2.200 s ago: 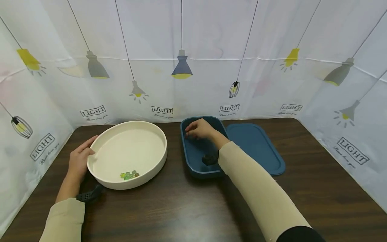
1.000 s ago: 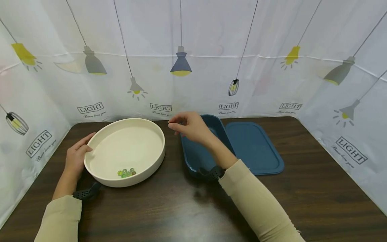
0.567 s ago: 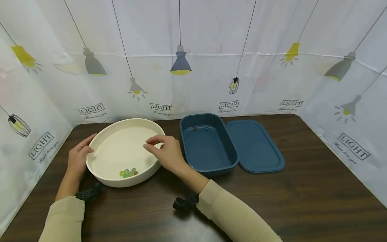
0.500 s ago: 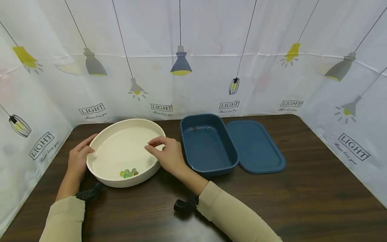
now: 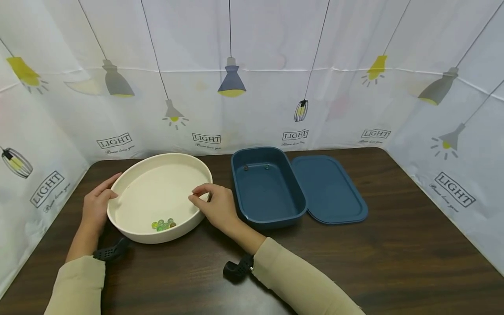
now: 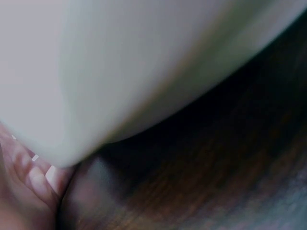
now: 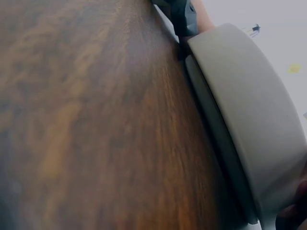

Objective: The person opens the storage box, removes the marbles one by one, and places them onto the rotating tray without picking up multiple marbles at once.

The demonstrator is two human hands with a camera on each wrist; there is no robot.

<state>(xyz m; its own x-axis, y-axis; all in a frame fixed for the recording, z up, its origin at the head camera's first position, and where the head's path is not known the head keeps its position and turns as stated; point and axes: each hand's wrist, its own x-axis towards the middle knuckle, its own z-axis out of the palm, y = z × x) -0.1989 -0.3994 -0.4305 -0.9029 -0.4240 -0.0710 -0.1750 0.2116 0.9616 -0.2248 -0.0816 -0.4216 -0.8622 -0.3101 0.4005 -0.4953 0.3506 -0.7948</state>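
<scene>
My left hand (image 5: 96,210) grips the left rim of a round cream pan (image 5: 161,179), thumb over the inner wall and fingers outside. Several glassy marbles (image 5: 163,225), green, yellowish and one brown, cluster in the pan against its near wall. My right hand (image 5: 218,208) is over the pan's right rim, thumb and forefinger pinching a small reddish-dark marble (image 5: 194,194), mostly hidden by the fingertips. The left wrist view shows the pan's pale outer wall (image 6: 144,72) close up with some fingers beside it. In the right wrist view, the pan (image 7: 249,105) stands beyond the wooden tabletop.
Right of the pan stands a deep blue rectangular box (image 5: 271,192) with two small marbles (image 5: 256,167) at its far end. Its flat blue lid (image 5: 330,188) lies beside it on the dark wooden table (image 5: 393,245). A lamp-printed white curtain (image 5: 260,109) rises behind.
My right hand has come left out of the blue box to the pan's right rim, with the marble pinched. Over the last half second it barely moves. My left hand keeps its grip.
</scene>
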